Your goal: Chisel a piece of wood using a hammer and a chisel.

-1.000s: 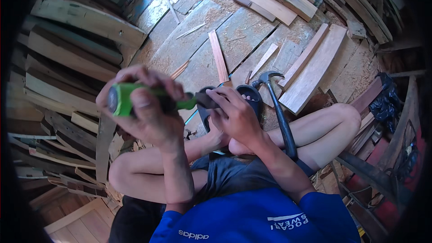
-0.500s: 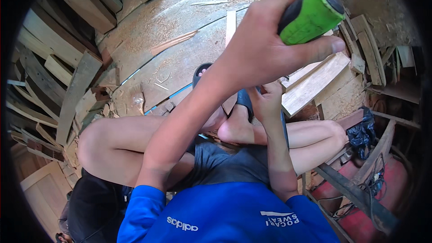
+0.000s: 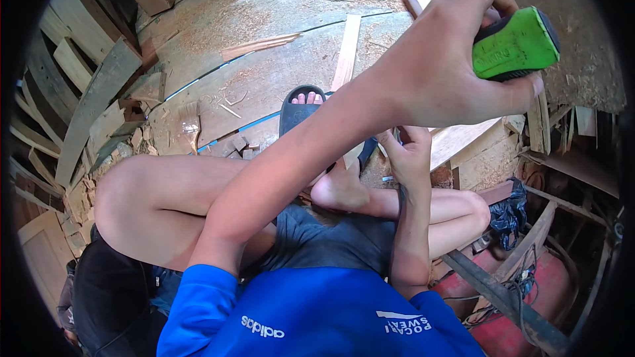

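My left arm reaches across to the upper right, and my left hand (image 3: 456, 59) is closed around a chunky green-and-black object (image 3: 512, 49). It looks like a thick, flared grip, and its far side is hidden by the fingers. Lower down, close behind the left forearm, my right hand (image 3: 411, 152) has its thumb and fingers pinched together. What sits between them is too small and partly covered to name. Beneath the hands are my crossed legs and a dark sandal (image 3: 297, 116).
Wood shavings lie over the plank floor (image 3: 264, 20). Boards (image 3: 99, 92) lean at the left, near a paintbrush (image 3: 190, 129). A pale wood strip (image 3: 347, 53) lies ahead. At the right are more boards (image 3: 473, 145), a black plastic bag (image 3: 509, 215) and a metal bar (image 3: 509, 304).
My left hand has moved right and slightly down with the green-and-black object. The right hand has shifted slightly right and down. The view has moved, showing more of the sandal and paintbrush.
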Action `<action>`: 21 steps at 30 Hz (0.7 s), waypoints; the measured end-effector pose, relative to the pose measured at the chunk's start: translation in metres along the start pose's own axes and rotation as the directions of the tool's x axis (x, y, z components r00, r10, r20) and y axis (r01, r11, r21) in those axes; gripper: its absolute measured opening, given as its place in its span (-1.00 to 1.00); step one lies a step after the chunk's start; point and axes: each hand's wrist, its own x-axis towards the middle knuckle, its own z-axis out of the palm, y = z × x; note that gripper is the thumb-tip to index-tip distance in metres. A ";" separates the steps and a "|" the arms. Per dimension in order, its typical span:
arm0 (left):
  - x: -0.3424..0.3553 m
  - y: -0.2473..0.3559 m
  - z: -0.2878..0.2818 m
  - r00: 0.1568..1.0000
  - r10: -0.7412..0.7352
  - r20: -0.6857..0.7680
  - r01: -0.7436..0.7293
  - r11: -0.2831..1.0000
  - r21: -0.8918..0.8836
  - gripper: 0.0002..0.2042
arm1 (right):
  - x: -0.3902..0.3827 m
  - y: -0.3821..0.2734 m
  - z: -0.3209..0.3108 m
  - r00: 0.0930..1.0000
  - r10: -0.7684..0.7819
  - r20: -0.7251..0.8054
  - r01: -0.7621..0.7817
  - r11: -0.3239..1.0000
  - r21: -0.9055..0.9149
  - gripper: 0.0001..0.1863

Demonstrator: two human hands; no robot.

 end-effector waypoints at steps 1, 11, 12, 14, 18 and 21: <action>0.001 0.000 0.000 1.000 0.025 -0.002 -0.025 0.998 0.049 -0.61 | 0.001 0.000 -0.002 0.999 -0.016 0.029 0.017 0.999 -0.031 -0.75; 0.002 0.019 0.001 0.964 -0.188 0.190 0.186 0.982 0.027 -0.66 | 0.005 -0.012 0.001 0.990 0.074 -0.124 -0.101 0.968 -0.229 -0.68; 0.002 0.020 0.003 0.966 -0.199 0.166 0.186 0.978 0.095 -0.67 | 0.004 -0.012 0.003 0.987 -0.007 -0.162 -0.049 0.940 -0.338 -0.71; 0.001 0.021 0.007 0.973 -0.199 0.121 0.176 0.968 0.179 -0.68 | 0.003 -0.013 0.006 0.981 -0.105 -0.161 0.031 0.913 -0.407 -0.76; 0.007 0.013 0.004 0.993 -0.006 0.118 -0.027 0.961 0.275 -0.66 | 0.005 -0.014 0.008 0.976 -0.168 -0.136 0.123 0.949 -0.291 -0.85; 0.007 0.010 0.004 0.993 0.029 0.112 -0.056 0.968 0.244 -0.66 | 0.009 -0.015 0.007 0.949 -0.279 -0.150 0.209 0.908 -0.364 -0.85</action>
